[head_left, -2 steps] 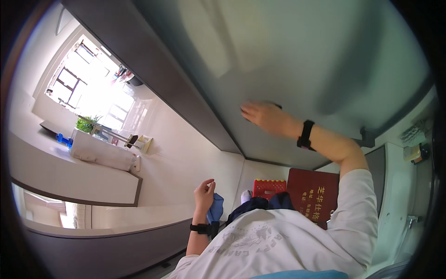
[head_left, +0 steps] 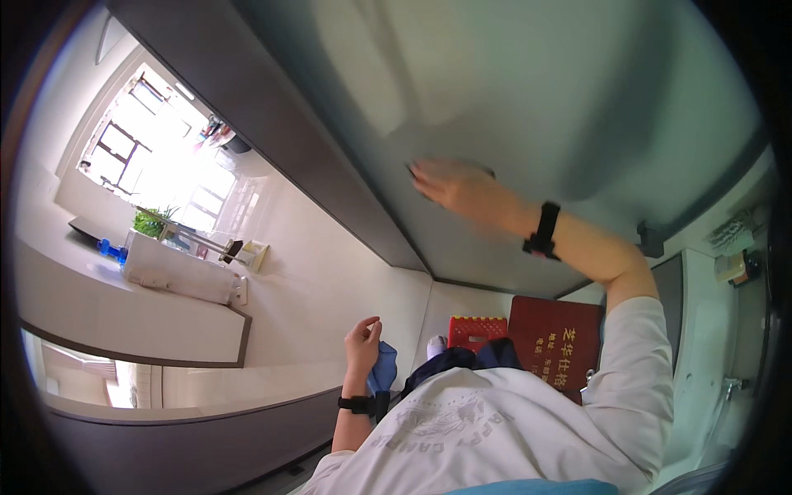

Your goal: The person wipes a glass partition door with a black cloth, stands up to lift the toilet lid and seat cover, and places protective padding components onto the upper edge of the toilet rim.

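Note:
My right hand point(head_left: 462, 191) reaches up to a large frosted glass panel point(head_left: 511, 99) with a dark frame. Its fingers are pressed together and stretched along the glass, smeared by motion. A dark edge shows past the fingertips and behind the knuckles, so a thin dark thing seems to lie under the palm; its kind is hidden. Lower down, at my left side, my left hand point(head_left: 361, 342) is closed, thumb near the fingertips. A blue cloth point(head_left: 382, 369) hangs from its palm side. Black bands circle both wrists.
Below the panel, a red stool point(head_left: 476, 328) with a yellow edge stands beside a dark red floor mat point(head_left: 554, 338). A dark handle point(head_left: 650, 239) sticks out from the panel. At right are a white basin point(head_left: 711, 330) and a tap point(head_left: 733, 388). A white counter point(head_left: 132, 309) stands left.
My right hand has slid a little up and to the left across the glass. My left hand and the blue cloth stay in place.

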